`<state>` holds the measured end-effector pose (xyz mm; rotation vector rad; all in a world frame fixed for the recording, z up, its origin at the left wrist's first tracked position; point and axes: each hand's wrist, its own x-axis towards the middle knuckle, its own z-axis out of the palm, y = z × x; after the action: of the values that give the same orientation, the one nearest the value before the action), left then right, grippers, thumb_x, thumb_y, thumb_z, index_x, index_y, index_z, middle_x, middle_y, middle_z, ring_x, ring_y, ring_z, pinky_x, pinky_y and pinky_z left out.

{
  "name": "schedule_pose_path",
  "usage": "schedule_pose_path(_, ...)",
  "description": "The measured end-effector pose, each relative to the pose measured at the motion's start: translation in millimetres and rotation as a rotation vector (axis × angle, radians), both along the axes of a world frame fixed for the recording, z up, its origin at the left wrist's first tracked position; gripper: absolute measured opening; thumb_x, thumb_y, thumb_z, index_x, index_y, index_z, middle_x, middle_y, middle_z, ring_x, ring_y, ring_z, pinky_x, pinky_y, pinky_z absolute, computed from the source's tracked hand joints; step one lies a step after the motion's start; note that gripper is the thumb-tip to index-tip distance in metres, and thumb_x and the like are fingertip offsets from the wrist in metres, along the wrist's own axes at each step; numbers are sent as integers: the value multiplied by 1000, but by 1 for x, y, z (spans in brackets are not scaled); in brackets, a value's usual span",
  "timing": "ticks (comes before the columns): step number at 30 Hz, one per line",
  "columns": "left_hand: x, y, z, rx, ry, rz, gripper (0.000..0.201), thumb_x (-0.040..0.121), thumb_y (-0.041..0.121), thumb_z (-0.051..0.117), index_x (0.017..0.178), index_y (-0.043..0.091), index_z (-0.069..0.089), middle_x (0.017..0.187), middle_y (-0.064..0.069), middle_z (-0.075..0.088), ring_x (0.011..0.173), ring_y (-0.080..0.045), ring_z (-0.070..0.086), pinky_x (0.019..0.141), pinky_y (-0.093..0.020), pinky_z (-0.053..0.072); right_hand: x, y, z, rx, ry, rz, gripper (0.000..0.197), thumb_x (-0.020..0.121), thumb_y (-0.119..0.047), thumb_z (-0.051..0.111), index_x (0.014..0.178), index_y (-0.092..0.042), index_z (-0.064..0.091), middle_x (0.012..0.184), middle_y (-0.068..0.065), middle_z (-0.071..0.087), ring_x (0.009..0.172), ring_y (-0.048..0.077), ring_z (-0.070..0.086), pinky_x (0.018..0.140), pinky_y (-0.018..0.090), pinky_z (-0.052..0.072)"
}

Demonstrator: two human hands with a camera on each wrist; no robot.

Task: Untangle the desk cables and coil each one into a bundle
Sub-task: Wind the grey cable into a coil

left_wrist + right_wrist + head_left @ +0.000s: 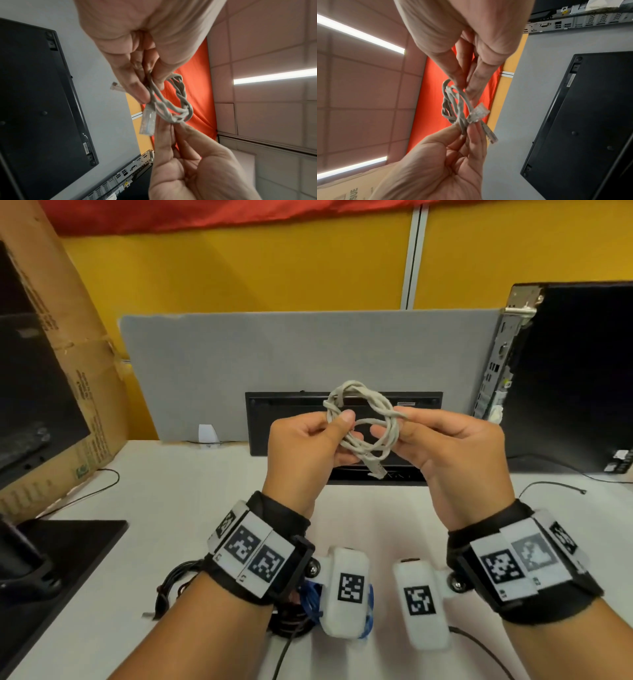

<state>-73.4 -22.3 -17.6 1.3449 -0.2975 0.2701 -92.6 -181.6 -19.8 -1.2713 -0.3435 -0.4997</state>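
While pinched by both hands (380, 450), grey cable coil (363, 419) (above desk (342, 525)).

Below the left hand (301, 446), its wrist band hides most of a blue cable (310, 599) and a black cable bundle (174, 583). Beside the right hand (455, 453), the computer tower (565, 371) runs off the picture's edge.
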Motion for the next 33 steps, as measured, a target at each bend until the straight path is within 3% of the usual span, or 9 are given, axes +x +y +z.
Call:
schedule_pose_path(3, 1, 1, -1, -28, -10, 30, 18, 91, 13, 65, 87, -2, 73, 75, -15, 73, 68, -25, 73, 60, -26, 57, -2, 2, 0, 39, -11, 38, 23, 84, 8, 51, 95, 5, 72, 91, 21, 74, 90, 36, 72, 78, 36, 58)
schedule_pose_path(6, 2, 4, -2, -9, -28, 59, 19, 91, 12, 65, 90, -5, 72, 78, -18, 73, 70, -27, 74, 61, -28, 58, -5, 14, -1, -76, -46, -54, 14, 82, -2, 69, 95, -4, 75, 88, 10, 76, 86, 27, 74, 76, 33, 58)
schedule_pose_path(9, 3, 6, -4, 19, -24, 58, 19, 91, 12, 64, 91, -5, 72, 79, -19, 73, 71, -27, 74, 62, -28, 59, -5, 21, -7, -61, -6, -100, 27, 73, -3, 80, 99, -8, 74, 87, 5, 77, 83, 21, 74, 73, 26, 58)
schedule_pose_path(14, 1, -1, -9, 67, 13, 47, 13, 91, 8, 63, 90, -3, 70, 79, -18, 73, 69, -22, 74, 59, -23, 57, -1, 26, -14, 20, 129, -117, 38, 79, -4, 76, 115, -11, 66, 87, 2, 77, 83, 17, 74, 75, 31, 58)
schedule_pose_path(18, 1, -7, -11, -8, 62, 45, 17, 93, 11, 61, 105, 0, 61, 85, -19, 73, 73, -26, 74, 59, -26, 57, 1, 27, -13, 95, 152, -90, 36, 85, -5, 69, 119, -11, 62, 84, 3, 77, 79, 14, 74, 70, 23, 56)
schedule_pose_path(21, 0, -6, -11, -52, 150, -14, 25, 99, 22, 52, 97, 1, 66, 83, -17, 74, 72, -27, 74, 57, -25, 56, 0, 27, -13, 119, 168, -27, 35, 89, -2, 62, 124, -7, 59, 92, 9, 76, 89, 23, 73, 79, 33, 57)
schedule_pose_path(24, 2, -1, -9, 32, 197, -21, 31, 100, 27, 50, 91, 5, 70, 78, -17, 74, 64, -24, 72, 54, -25, 56, -1, 27, -15, 114, 201, 35, 33, 93, 0, 55, 125, -4, 58, 97, 16, 74, 94, 30, 71, 89, 43, 54)
schedule_pose_path(30, 9, 6, -9, 312, 151, 41, 30, 98, 23, 54, 89, 0, 71, 71, -17, 71, 53, -16, 66, 55, -24, 57, -3, 24, -13, 190, 203, 233, 29, 96, 1, 46, 123, -1, 59, 82, 10, 71, 83, 25, 69, 82, 41, 55)
schedule_pose_path(33, 9, 8, -12, 334, 189, -5, 29, 98, 21, 54, 88, 0, 72, 72, -15, 71, 55, -13, 66, 57, -22, 55, -5, 25, -12, 304, 210, 412, 33, 97, -1, 43, 129, 1, 52, 83, 10, 68, 81, 21, 68, 73, 33, 56)
